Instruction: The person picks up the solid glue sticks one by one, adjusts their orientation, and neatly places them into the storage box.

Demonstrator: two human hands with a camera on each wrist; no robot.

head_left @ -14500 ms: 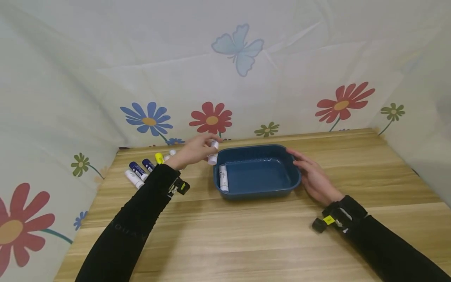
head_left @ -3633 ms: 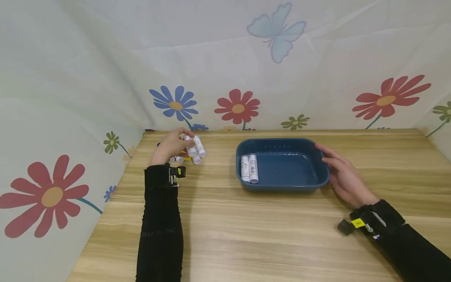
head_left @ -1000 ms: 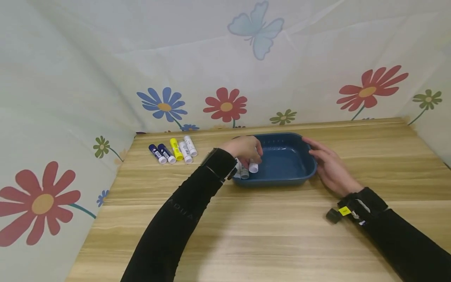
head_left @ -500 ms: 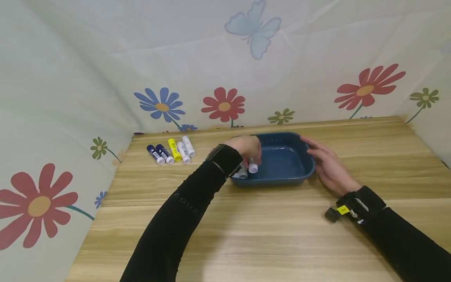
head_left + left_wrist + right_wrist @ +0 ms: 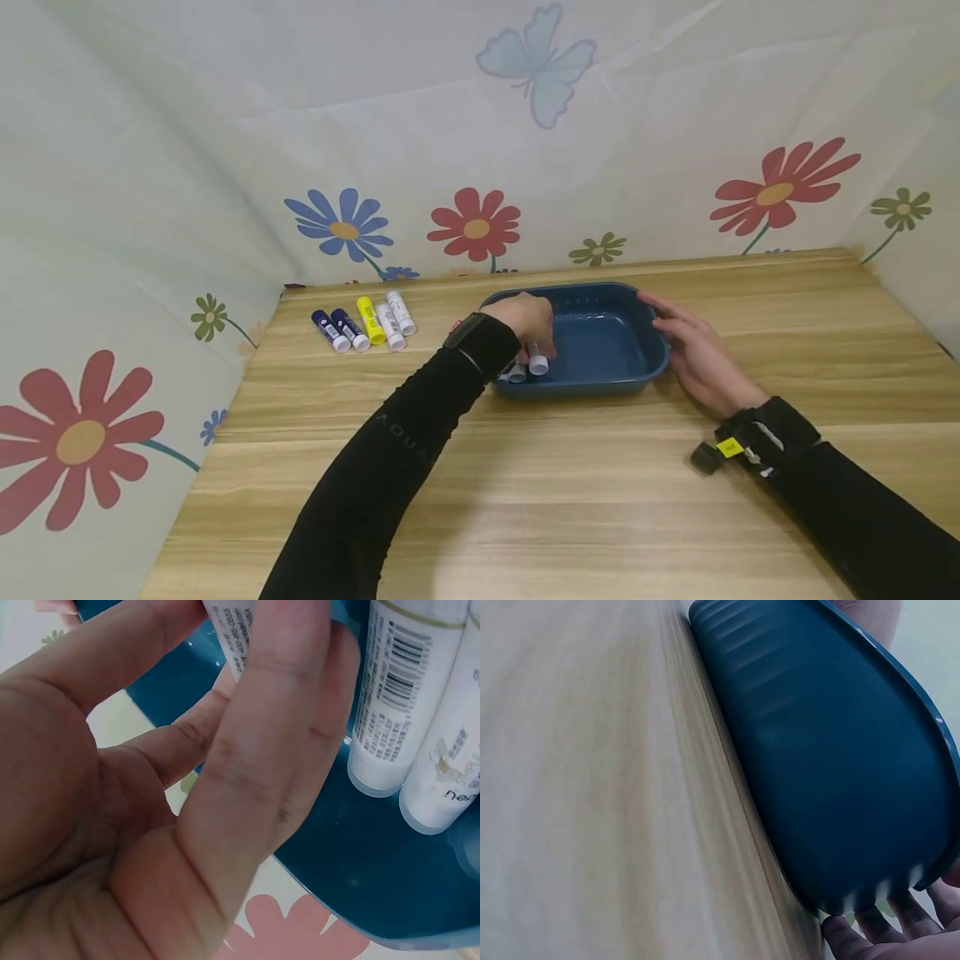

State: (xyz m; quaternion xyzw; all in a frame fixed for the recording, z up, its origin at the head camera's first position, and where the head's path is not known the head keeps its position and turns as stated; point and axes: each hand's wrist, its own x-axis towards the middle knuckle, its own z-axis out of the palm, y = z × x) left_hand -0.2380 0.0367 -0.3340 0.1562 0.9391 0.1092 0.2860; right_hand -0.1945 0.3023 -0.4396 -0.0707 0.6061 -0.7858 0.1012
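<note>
Inside the left end of the blue tray, the left hand pinches a white tube by its upper part. In the left wrist view, that hand has its fingers round a printed white tube. Two more white tubes, one with a barcode and one beside it, lie in the tray; the head view shows them mostly hidden by the hand. The right hand rests on the tray's right end, fingers along the outer wall. In the right wrist view its fingertips touch the blue wall.
On the wooden table, left of the tray, several tubes lie in a row: two dark blue ones, a yellow one and two white ones. A flowered cloth stands behind the table.
The left hand carried a white tube from the row at left into the tray, then lowered it slightly over the last second. The right hand has stayed at the tray's right end.
</note>
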